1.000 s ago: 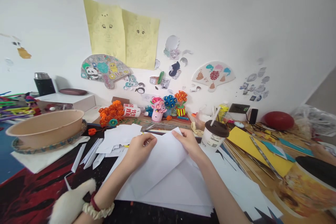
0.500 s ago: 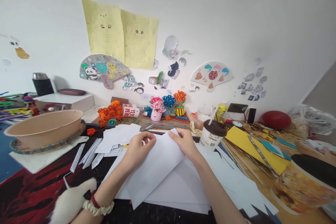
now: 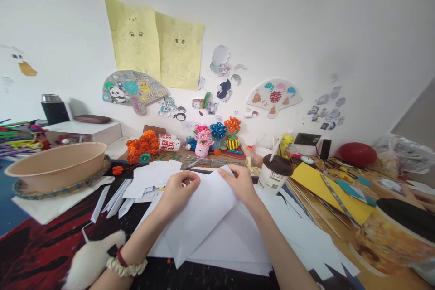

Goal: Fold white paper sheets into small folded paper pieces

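- Since the white paper (image 3: 204, 217) looks floppy, the left hand (image 3: 178, 191) pinches its eleven o'clock side, the right hand (image 3: 242, 186) one o'clock.
- It tilts above flat sheets (image 3: 234, 247) on the desk (image 3: 204, 282).

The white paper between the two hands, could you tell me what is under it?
Under the held paper lie more white sheets; they show past its lower right edge. What lies beneath its middle is covered, so I cannot tell.

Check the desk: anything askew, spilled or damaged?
No spill or damage visible. One orange flower lies apart from the orange bunch; paper scraps nearby sit in an uneven heap.
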{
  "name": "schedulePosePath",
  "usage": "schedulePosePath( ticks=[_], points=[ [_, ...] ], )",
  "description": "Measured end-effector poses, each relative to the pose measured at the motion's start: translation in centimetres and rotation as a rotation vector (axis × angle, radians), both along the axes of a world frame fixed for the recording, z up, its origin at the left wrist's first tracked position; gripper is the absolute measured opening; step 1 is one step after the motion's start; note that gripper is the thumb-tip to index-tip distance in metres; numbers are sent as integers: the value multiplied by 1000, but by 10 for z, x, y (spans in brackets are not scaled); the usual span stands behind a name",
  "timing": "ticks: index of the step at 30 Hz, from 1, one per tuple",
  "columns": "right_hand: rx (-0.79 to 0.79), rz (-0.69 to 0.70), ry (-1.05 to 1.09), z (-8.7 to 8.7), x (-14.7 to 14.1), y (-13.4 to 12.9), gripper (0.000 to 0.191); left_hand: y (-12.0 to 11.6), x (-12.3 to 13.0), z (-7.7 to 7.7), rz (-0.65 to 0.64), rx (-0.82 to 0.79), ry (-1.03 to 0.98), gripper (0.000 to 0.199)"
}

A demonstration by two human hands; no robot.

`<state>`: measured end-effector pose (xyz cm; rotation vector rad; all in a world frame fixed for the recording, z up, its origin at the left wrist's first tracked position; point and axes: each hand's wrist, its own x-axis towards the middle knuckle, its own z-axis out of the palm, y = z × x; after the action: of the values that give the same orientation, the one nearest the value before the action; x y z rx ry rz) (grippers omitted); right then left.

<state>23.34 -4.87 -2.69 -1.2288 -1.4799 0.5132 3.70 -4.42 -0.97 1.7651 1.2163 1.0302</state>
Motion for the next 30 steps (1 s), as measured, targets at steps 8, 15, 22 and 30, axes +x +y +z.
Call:
schedulePosePath(
  ticks=[8,15,22,30],
  points=[
    [52,-57,-38,-1,0,0,38,0,0,0,-11,-33,-28,27],
    [75,-94,-69,2,0,-2,39,-1,0,3,-34,-34,-30,28],
    [67,-134,-66,4,1,-4,39,-2,0,5,-28,-39,-34,29],
    [88,-175,-84,1,8,0,38,-6,1,9,-38,-22,-29,28]
  ],
)
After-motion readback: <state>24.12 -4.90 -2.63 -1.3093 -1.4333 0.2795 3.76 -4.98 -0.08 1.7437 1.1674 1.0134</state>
